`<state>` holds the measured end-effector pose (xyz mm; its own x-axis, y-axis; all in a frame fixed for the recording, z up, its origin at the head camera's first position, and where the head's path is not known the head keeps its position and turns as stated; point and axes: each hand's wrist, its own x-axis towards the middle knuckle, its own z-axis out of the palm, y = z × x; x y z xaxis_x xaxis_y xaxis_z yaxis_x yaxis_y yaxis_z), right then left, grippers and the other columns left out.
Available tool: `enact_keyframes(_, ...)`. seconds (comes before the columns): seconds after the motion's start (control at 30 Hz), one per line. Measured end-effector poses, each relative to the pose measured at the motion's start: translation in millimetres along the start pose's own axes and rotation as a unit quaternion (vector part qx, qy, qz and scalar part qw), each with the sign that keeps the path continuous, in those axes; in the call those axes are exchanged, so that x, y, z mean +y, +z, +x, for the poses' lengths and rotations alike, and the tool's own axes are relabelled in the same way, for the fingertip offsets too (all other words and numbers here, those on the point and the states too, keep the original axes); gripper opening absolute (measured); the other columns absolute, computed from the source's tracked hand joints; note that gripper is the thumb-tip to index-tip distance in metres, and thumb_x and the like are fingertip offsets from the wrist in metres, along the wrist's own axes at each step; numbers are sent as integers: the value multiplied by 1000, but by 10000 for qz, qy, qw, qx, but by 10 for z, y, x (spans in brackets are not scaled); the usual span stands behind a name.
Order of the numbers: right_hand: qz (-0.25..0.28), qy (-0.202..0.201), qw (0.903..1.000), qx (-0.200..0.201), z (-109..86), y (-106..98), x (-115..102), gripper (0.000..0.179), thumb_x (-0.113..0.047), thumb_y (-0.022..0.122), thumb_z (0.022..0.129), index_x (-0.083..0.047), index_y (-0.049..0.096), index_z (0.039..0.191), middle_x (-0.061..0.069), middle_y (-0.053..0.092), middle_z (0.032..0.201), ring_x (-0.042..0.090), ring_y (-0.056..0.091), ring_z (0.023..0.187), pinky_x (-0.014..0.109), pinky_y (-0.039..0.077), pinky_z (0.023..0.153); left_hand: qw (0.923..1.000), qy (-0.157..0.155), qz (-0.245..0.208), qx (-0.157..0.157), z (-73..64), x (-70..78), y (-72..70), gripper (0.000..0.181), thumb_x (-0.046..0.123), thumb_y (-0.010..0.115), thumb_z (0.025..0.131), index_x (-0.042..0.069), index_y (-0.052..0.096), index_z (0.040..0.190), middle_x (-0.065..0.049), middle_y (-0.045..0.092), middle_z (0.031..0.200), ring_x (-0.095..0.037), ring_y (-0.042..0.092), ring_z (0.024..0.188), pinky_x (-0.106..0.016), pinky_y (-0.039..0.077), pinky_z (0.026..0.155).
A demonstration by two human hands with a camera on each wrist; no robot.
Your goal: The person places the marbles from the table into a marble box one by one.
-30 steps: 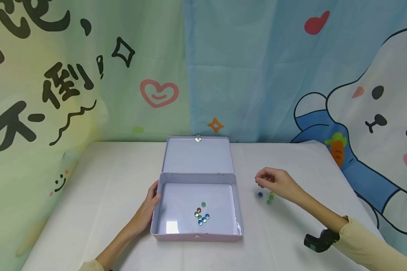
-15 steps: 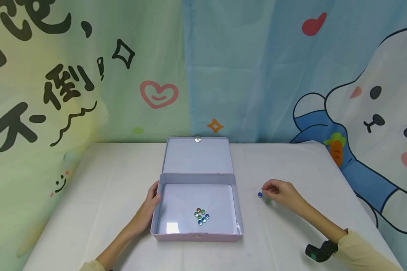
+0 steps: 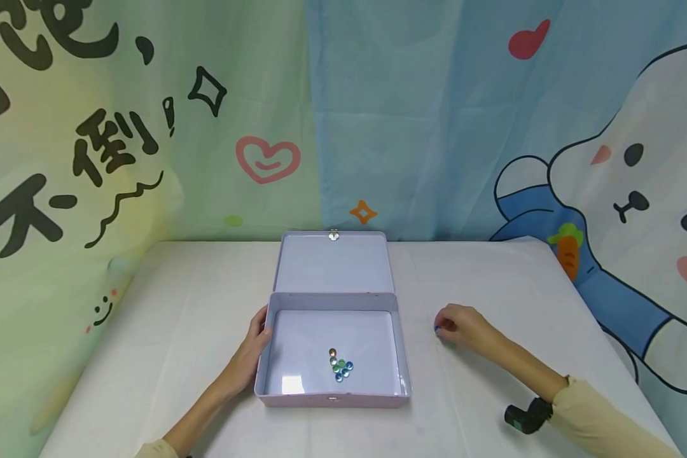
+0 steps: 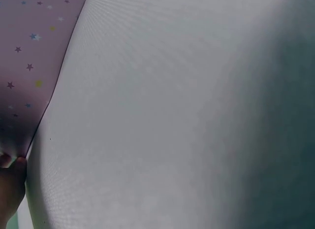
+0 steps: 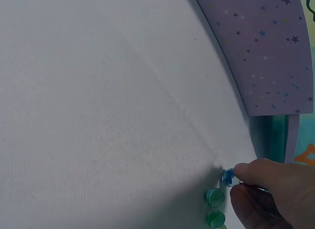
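Note:
My left hand [image 3: 250,353] grips the left wall of an open lilac tin box [image 3: 264,402], its thumb at the rim. In the left wrist view, fingertips [image 4: 18,162] touch the box's pink, star-patterned side [image 4: 37,51]. My right hand [image 3: 464,326], on the cloth right of the box, pinches a blue glass marble [image 5: 228,177] between thumb and finger. Beside it in the right wrist view lie green marbles [image 5: 215,197] and part of a yellowish one [image 5: 222,227]; the hand hides these from the head view. Several marbles [image 3: 341,364] of mixed colours rest inside the box.
The box's lid [image 3: 334,262] is folded back onto the white cloth [image 3: 206,299] covering the table. A printed curtain [image 3: 389,121] hangs behind the table. A black wrist camera [image 3: 528,416] is strapped to my right wrist.
My right hand has come down to the marbles, then shifted slightly left onto the blue one. The marbles inside the box have rolled a little; the orange one moved away. My left hand stays put.

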<state>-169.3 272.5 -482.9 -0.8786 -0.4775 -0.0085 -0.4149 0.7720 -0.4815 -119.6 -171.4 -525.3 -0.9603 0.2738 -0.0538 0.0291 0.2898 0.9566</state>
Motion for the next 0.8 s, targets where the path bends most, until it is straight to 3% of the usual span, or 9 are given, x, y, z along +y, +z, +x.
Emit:
enact_keyframes(0.3, 59, 10, 10000, 8, 22, 65, 23, 8, -2, 73, 81, -6, 67, 84, -2, 63, 79, 4, 54, 72, 20, 50, 65, 10000, -55, 20, 54, 9, -22, 2, 55, 32, 26, 105, 20, 9, 155, -15, 11, 163, -42, 15, 148, -68, 16, 112)
enact_keyframes(0.8, -308, 62, 9995, 79, 27, 101, -5, 10, -4, 75, 80, -7, 67, 85, 0, 63, 81, 7, 54, 73, 22, 52, 68, 9999, -72, -67, 29, 19, -31, 1, 54, 33, 25, 105, 22, 8, 155, -13, 10, 163, -41, 14, 149, -69, 16, 112)
